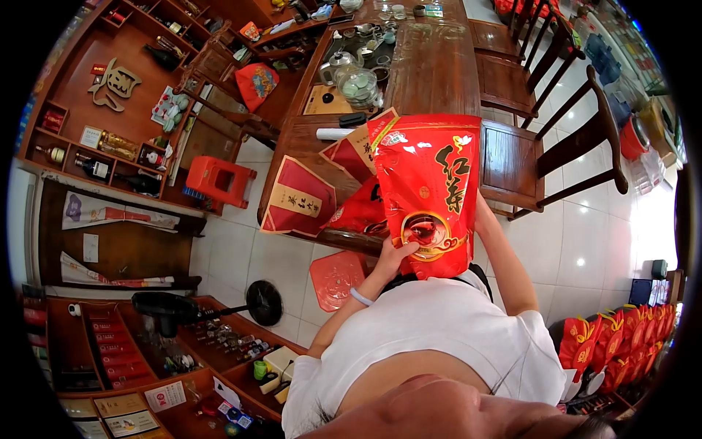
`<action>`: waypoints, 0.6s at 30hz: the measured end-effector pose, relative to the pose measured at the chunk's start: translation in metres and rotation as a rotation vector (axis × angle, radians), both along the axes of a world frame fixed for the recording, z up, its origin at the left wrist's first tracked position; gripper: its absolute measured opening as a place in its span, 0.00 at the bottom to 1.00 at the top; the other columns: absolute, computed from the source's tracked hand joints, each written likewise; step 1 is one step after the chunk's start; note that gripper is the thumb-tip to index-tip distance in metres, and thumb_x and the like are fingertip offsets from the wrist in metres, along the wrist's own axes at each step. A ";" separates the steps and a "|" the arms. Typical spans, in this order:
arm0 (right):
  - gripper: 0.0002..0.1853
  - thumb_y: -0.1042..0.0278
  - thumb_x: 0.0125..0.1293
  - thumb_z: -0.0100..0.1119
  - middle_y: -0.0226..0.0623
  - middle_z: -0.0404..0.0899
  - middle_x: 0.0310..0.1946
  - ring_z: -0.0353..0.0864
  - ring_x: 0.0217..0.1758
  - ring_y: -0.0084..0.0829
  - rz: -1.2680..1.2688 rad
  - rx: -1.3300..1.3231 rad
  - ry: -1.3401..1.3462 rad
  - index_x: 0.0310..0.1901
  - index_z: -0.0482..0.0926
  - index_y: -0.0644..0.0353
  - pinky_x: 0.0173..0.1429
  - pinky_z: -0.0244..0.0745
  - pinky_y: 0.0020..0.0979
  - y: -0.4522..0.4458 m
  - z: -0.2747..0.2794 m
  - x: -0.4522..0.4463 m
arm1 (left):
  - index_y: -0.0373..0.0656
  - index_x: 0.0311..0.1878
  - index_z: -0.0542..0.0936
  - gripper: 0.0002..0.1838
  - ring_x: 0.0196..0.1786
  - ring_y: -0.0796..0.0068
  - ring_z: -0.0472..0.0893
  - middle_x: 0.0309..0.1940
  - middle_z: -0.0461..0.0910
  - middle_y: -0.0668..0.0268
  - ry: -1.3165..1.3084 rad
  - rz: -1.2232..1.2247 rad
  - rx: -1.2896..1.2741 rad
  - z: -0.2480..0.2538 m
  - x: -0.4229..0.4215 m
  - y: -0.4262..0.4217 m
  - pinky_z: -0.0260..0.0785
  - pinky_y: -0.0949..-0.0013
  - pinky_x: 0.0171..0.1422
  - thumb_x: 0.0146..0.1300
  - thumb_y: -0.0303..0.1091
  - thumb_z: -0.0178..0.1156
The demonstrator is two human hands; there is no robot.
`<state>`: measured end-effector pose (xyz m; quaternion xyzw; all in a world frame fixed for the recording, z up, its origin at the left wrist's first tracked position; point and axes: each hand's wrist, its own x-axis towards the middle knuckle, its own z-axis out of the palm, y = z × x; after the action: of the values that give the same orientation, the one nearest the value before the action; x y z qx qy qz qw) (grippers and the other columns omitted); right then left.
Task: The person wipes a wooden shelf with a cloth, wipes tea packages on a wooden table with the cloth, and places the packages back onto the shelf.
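A large glossy red tea pouch point(428, 168) with dark Chinese characters and a teacup picture is held upright before my chest. My left hand point(397, 257) grips its lower left edge, thumb on the front face and the other fingers out of sight behind. On the opposite edge, my right hand point(482, 214) is mostly hidden behind the pouch; its fingers do not show. Close by on the table lie another red pouch point(360, 211), partly covered, and a maroon-and-tan tea packet point(298, 196). A second such packet point(349, 152) sits behind them.
The long wooden table point(435, 73) carries a glass teapot point(358, 86) and several cups. Wooden chairs point(512, 157) line its right side. A red stool point(338, 279) is on the floor at left, near a black fan point(263, 303). Red bags point(581, 344) stand at lower right.
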<state>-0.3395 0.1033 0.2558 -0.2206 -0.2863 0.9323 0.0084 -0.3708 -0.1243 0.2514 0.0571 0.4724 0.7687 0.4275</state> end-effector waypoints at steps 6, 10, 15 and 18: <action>0.25 0.48 0.62 0.46 0.38 0.75 0.46 0.79 0.42 0.28 0.074 -0.151 0.082 0.52 0.67 0.61 0.42 0.78 0.30 -0.003 0.010 0.013 | 0.34 0.51 0.68 0.23 0.46 0.75 0.74 0.45 0.73 0.63 0.124 -0.105 -0.050 0.004 0.002 -0.004 0.67 0.72 0.51 0.49 0.22 0.59; 0.25 0.49 0.62 0.46 0.39 0.75 0.46 0.79 0.42 0.28 0.091 -0.196 0.057 0.52 0.67 0.62 0.42 0.78 0.31 -0.002 0.003 0.015 | 0.33 0.49 0.69 0.22 0.44 0.76 0.74 0.43 0.74 0.64 0.158 -0.129 -0.076 0.011 0.002 -0.001 0.68 0.73 0.50 0.48 0.21 0.59; 0.26 0.48 0.62 0.45 0.41 0.74 0.47 0.79 0.42 0.29 0.092 -0.113 0.049 0.52 0.68 0.62 0.43 0.77 0.32 -0.005 -0.004 0.011 | 0.34 0.49 0.69 0.22 0.44 0.76 0.74 0.44 0.74 0.64 0.152 -0.095 -0.086 0.013 0.002 0.002 0.68 0.73 0.50 0.48 0.20 0.60; 0.26 0.48 0.62 0.45 0.42 0.74 0.48 0.79 0.42 0.30 0.116 -0.141 0.061 0.52 0.68 0.62 0.44 0.77 0.32 -0.003 -0.011 0.010 | 0.34 0.49 0.69 0.22 0.44 0.76 0.74 0.44 0.74 0.63 0.152 -0.073 -0.081 0.012 0.002 0.002 0.68 0.73 0.50 0.47 0.20 0.60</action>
<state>-0.3300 0.1006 0.2452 -0.1753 -0.2318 0.9554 -0.0523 -0.3693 -0.1225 0.2633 0.1152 0.5318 0.7261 0.4203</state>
